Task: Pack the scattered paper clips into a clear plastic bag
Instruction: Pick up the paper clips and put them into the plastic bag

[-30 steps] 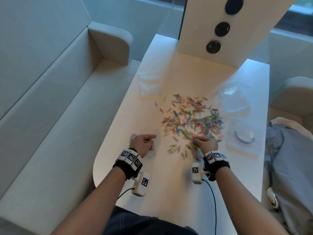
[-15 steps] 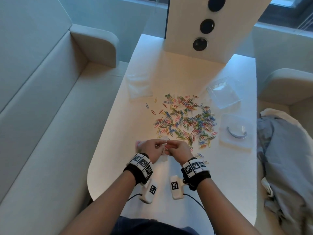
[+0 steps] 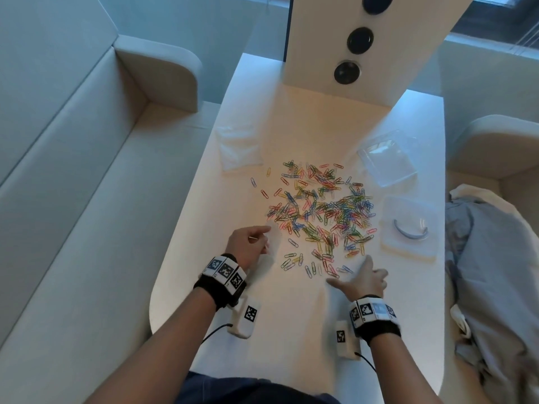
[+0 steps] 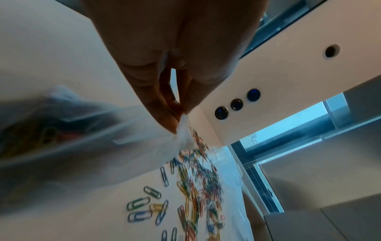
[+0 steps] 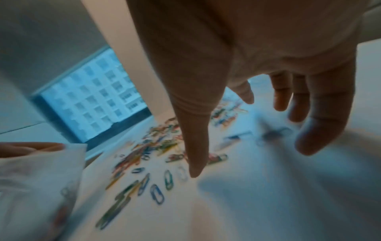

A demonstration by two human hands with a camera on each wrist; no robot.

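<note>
While the left hand pinches the rim of a clear plastic bag between thumb and fingertips, the right hand hovers with fingers apart and straight, holding nothing, just below the lower edge of the paper clips. The bag is probably held at its rim so that its mouth stays up and the right hand can drop clips in without help. The right hand seems spread in order to gather several clips at once from the loose ones nearest to it.

The clips lie in a wide coloured heap at the centre of the head view, on the white table; most of them are not yet packed, so I judge the task to be at an early stage.

From the head view the bag is nearly invisible, only a pale blur beside the left fingers. The left wrist view shows it plainly: the film hangs toward the left of the frame, and some coloured clips appear to be inside, though blurred. The right wrist view shows what the others hide, namely that the palm is empty and the thumb points down at single clips.

At the right of the head view stand a clear plastic box and a flat lid, apart from the heap.
</note>
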